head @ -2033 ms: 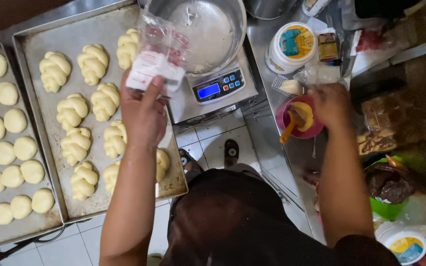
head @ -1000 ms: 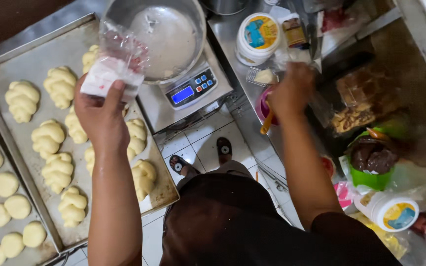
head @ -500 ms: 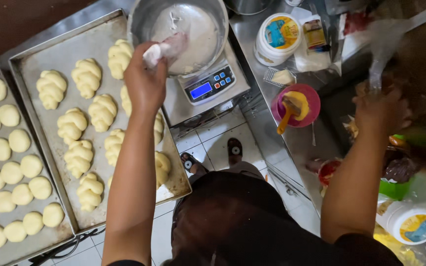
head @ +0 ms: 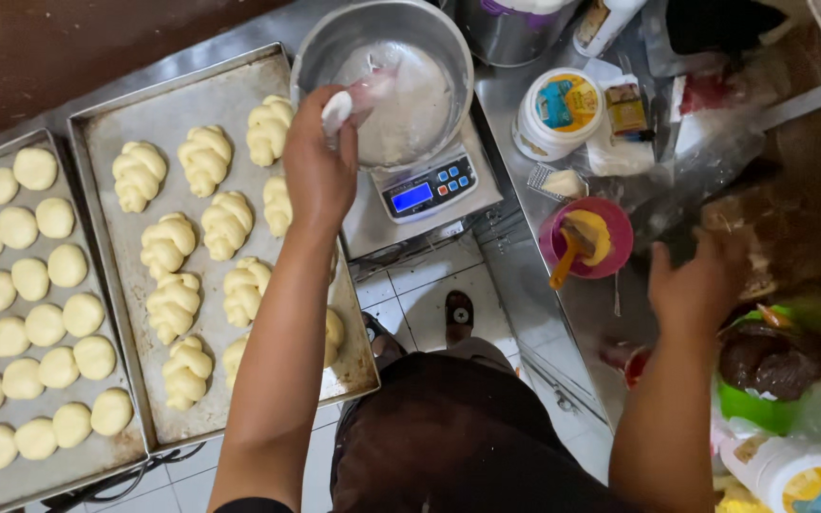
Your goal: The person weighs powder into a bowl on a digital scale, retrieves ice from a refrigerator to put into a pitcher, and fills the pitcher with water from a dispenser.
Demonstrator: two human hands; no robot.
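Observation:
My left hand (head: 320, 166) grips a small clear plastic bag of white powder (head: 358, 95), tipped over the rim of a steel bowl (head: 334, 47) that holds white powder. The bowl stands on a digital kitchen scale (head: 425, 195). My right hand (head: 696, 285) hovers blurred over the right counter, fingers apart, holding nothing, just right of a pink bowl (head: 615, 223) with yellow paste and a brush (head: 570, 255). A green tub of dark brown spread (head: 762, 366) lies just beyond that hand.
A metal tray (head: 230, 90) of braided raw dough pieces sits under my left arm; a second tray (head: 49, 465) of round dough balls lies further left. White lidded tubs (head: 555, 114) (head: 795, 480), packets and plastic bags crowd the right counter. Tiled floor and my foot show below.
My left hand carried the bag from above the tray to the bowl's rim and tipped it. My right hand left the pink bowl and swung right over the cluttered counter.

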